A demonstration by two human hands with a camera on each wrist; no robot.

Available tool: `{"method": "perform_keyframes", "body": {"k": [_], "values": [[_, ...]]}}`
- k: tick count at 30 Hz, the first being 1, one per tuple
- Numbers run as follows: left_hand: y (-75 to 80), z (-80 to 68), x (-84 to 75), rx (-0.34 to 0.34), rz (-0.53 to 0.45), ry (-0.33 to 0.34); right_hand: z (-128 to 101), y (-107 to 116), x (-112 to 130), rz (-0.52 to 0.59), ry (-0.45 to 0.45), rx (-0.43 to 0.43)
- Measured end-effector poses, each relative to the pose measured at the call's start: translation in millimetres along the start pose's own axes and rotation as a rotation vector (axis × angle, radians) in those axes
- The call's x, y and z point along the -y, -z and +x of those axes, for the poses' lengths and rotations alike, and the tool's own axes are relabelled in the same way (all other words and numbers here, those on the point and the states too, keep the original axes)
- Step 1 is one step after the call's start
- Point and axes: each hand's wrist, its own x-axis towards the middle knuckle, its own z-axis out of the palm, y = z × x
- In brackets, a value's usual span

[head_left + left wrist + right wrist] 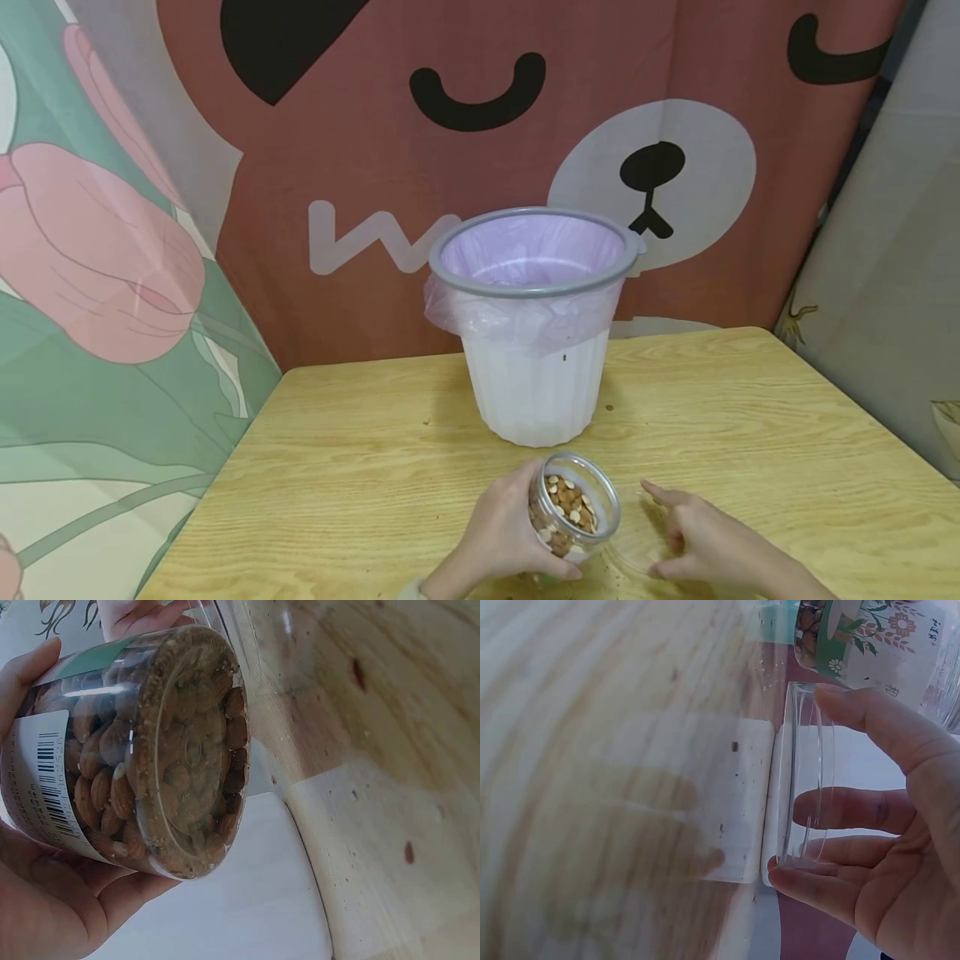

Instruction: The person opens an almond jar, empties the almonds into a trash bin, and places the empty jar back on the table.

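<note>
A clear plastic jar [551, 546] of almonds is gripped round its side by my left hand [498, 525]. The jar's mouth is uncovered and tilted, showing brown and pale pieces inside. In the left wrist view a barcode label [52, 776] and the almonds [101, 787] show through the wall. Just right of the jar, my right hand [705, 537] holds a clear round lid [804, 750] by its rim, thumb and fingers spread around it. The lid is low over the table, and I cannot tell whether it touches.
Behind the jar stands a white trash bin [536, 383] with a grey rim and a pale purple bag [525, 321] lining it. Small dark crumbs dot the wood-grain table [360, 467]. A curtain with a bear print [480, 167] hangs behind.
</note>
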Motion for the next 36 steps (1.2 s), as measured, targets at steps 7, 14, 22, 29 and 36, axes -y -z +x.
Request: {"method": "perform_keyframes", "body": {"k": [7,14,22,29,36], "values": [[0.0,-0.7,-0.6,-0.004,0.022,0.005,-0.3,-0.4,-2.3,0.010,-0.028,0.045],[-1.3,-0.9,0.3,-0.005,0.027,-0.002,-0.4,-0.9,-5.4,0.016,-0.025,0.059],[-2.9,-1.4,2.2,-0.010,0.028,-0.015,-0.4,-1.4,-7.5,0.032,-0.036,0.064],[-2.2,-1.2,1.4,-0.003,0.016,0.000,-1.6,-1.6,-8.3,0.040,-0.044,0.069],[-2.2,-0.5,1.1,0.012,0.009,0.007,-1.0,-1.7,-8.2,0.012,-0.037,0.080]]}}
